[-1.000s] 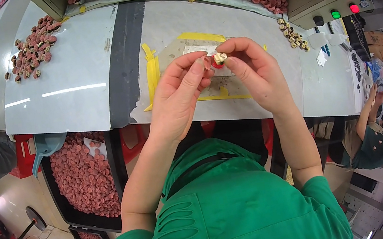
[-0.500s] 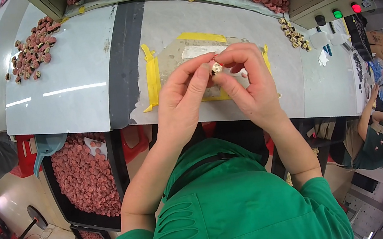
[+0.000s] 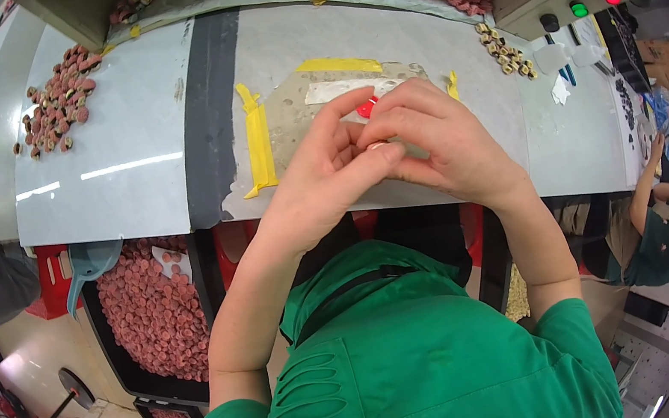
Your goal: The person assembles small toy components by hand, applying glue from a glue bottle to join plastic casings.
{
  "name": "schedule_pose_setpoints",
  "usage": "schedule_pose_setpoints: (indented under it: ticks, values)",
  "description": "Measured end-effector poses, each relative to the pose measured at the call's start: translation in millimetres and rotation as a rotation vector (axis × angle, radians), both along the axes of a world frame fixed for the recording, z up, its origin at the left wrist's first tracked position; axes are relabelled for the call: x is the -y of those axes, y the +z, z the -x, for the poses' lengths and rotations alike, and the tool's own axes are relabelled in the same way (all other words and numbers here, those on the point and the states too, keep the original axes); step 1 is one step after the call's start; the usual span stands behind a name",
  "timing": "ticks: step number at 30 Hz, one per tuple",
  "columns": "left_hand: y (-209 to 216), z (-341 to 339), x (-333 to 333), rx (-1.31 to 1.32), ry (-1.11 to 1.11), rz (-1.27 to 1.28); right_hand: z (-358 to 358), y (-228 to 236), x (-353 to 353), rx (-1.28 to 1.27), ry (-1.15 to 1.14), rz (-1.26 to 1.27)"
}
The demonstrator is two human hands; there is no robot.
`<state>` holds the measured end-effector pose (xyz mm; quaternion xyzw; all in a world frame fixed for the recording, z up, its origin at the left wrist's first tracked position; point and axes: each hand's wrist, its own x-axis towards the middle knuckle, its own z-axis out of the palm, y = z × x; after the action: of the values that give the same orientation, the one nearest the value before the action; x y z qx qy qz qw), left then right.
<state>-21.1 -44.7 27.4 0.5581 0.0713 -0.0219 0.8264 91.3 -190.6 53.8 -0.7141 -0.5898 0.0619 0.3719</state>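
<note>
Left hand point(image 3: 314, 176), right hand point(image 3: 448, 147) touching; small piece point(image 3: 378, 145) apparently between.

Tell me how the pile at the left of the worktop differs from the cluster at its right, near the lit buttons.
The left pile is mainly pink with darker bits; the right cluster is cream-yellow with dark parts. The left pile holds more pieces and covers more surface than the right cluster. Both are loose groups of small pieces.
</note>
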Motion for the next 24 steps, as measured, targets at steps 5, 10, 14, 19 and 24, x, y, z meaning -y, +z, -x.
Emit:
schedule_pose_setpoints:
  ticks: [5, 10, 14, 19, 24]
  values:
    - [-4.0, 1.1, 9.2, -0.079, 0.03, 0.506, 5.0, 0.6, 11.7, -0.244, -0.036, 0.041]
    - [-12.5, 4.0, 13.3, -0.08, 0.012, 0.523, 16.1, -9.2, 21.1, -0.633, -0.102, -0.032]
    - [-11.5, 2.5, 17.2, -0.103, 0.07, 0.526, 18.3, -15.3, 19.8, -0.64, -0.113, -0.05]
    - [-15.7, 0.8, 21.7, -0.058, 0.093, 0.519, 23.6, -19.8, 19.1, -0.758, -0.142, -0.077]
    - [-14.4, 1.5, 17.1, -0.034, 0.086, 0.436, 23.0, -20.8, 21.1, -0.575, -0.199, -0.132]
